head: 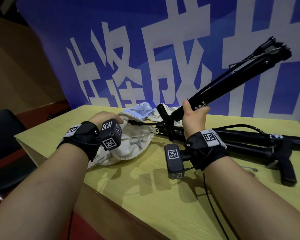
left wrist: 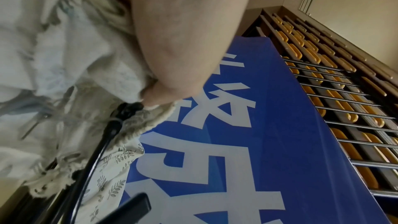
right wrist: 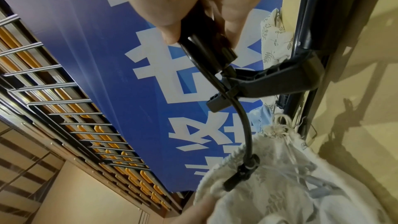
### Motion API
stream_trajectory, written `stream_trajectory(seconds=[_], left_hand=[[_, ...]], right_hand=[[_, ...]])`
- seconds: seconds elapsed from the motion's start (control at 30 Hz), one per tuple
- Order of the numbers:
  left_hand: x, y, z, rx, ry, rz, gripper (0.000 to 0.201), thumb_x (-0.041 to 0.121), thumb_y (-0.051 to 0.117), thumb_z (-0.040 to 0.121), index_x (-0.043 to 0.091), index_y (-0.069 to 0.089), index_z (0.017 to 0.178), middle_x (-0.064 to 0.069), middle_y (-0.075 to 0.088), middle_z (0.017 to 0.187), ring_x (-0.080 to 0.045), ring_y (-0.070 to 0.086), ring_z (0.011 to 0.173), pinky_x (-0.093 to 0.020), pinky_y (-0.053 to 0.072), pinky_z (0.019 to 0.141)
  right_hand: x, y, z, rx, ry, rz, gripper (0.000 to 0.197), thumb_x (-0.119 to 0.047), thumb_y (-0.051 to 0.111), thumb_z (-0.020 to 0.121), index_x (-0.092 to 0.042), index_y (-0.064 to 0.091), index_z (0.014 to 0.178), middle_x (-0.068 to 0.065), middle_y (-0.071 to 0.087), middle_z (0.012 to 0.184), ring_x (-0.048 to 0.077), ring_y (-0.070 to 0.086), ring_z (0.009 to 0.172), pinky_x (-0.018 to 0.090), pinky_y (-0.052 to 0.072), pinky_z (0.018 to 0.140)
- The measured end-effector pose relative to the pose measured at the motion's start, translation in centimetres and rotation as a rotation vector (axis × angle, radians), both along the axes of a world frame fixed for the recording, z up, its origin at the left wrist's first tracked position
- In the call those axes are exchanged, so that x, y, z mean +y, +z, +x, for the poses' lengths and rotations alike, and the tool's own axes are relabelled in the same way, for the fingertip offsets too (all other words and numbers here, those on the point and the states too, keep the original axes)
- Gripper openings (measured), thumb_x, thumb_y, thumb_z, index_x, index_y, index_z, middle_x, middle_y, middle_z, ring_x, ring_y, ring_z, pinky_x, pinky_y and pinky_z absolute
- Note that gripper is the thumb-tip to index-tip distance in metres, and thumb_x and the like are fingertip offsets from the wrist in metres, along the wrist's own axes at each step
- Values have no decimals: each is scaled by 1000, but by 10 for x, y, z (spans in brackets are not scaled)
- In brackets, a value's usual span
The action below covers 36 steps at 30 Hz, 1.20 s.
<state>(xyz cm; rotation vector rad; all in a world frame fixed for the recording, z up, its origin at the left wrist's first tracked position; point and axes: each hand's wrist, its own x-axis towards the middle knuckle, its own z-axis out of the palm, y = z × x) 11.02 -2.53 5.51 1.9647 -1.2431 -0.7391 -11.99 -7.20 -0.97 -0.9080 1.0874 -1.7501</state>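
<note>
My left hand [head: 106, 118] pinches the rim of a white drawstring bag [head: 135, 146] with a leaf print, holding its mouth open on the table. In the left wrist view the thumb [left wrist: 172, 60] presses on the bag's hem [left wrist: 150, 118]. My right hand [head: 194, 115] grips a folded black stand [head: 232, 78], tilted up and to the right above the table. Its fingers [right wrist: 163, 14] wrap the tube [right wrist: 200, 47]. A black cable [right wrist: 243, 125] curves from the tube's lower end to a plug [head: 133, 122] lying at the bag's mouth.
A second folded black stand [head: 249, 142] lies across the yellow-green table [head: 154, 196] at the right, with a black bracket [head: 164, 122] rising beside the bag. A blue banner [head: 145, 49] stands behind the table. A black chair [head: 2, 132] is at the left.
</note>
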Motion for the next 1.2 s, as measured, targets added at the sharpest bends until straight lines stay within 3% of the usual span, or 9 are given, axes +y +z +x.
stream_trajectory(seconds=[0.13, 0.3, 0.47, 0.6, 0.7, 0.83, 1.0, 1.07, 1.2], left_hand=[[-2, -1, -6, 49, 35, -55, 24, 25, 60, 93, 8, 59, 76, -4, 58, 49, -10, 54, 37, -15, 36, 34], [-4, -1, -4, 231, 81, -142, 24, 26, 56, 95, 5, 66, 96, -10, 63, 79, -21, 56, 65, -28, 42, 62], [-9, 2, -6, 216, 158, -231, 36, 34, 52, 96, 6, 64, 114, -6, 66, 102, -18, 56, 70, -28, 42, 63], [-15, 3, -8, 244, 180, -246, 30, 36, 51, 97, 13, 62, 82, -5, 63, 86, -16, 55, 70, -26, 40, 61], [-17, 0, -13, 271, 149, -228, 32, 33, 52, 96, 17, 58, 69, -3, 61, 75, -23, 59, 78, -29, 44, 72], [-15, -2, -21, 214, 79, -182, 27, 30, 52, 97, 15, 55, 75, -6, 57, 76, -20, 54, 69, -26, 44, 67], [-15, -5, -27, 254, -49, -42, 33, 32, 61, 92, 4, 66, 108, -8, 70, 88, -27, 65, 87, -39, 50, 88], [-19, -8, -29, 267, -84, -19, 34, 32, 61, 92, 3, 66, 109, -7, 69, 87, -23, 63, 84, -37, 47, 85], [-17, -7, -41, 294, -200, 41, 22, 22, 55, 97, 5, 68, 94, -6, 70, 79, -18, 65, 76, -25, 50, 77]], right_hand=[[3, -2, 7, -57, 54, -23, 36, -23, 63, 89, -15, 34, 109, 6, 52, 111, 21, 57, 102, 26, 46, 80], [6, -5, 12, -11, 156, -43, 47, -50, 70, 64, -28, 40, 93, 4, 59, 106, 24, 62, 102, 51, 52, 90], [10, -7, 14, 79, 197, -50, 58, -59, 68, 57, -23, 45, 96, 7, 62, 106, 23, 64, 99, 50, 53, 87], [17, -3, 15, 183, 177, -107, 42, -33, 70, 83, -10, 47, 109, 0, 60, 97, 18, 62, 93, 38, 52, 86], [18, -2, 15, 255, 194, -160, 42, -30, 69, 85, -9, 46, 112, 0, 60, 97, 18, 62, 93, 30, 51, 80], [22, 0, 17, 305, 241, -182, 38, -32, 69, 85, -13, 47, 110, 2, 62, 99, 16, 63, 93, 31, 52, 80], [23, -3, 22, 296, 278, -156, 40, -38, 71, 80, -18, 49, 107, 2, 63, 103, 18, 63, 97, 41, 53, 88], [23, -3, 24, 258, 275, -133, 43, -41, 72, 76, -19, 49, 104, 3, 64, 103, 20, 64, 97, 45, 53, 88], [20, -3, 20, 162, 212, -89, 41, -31, 72, 83, -12, 49, 112, 1, 63, 103, 16, 62, 96, 30, 49, 84]])
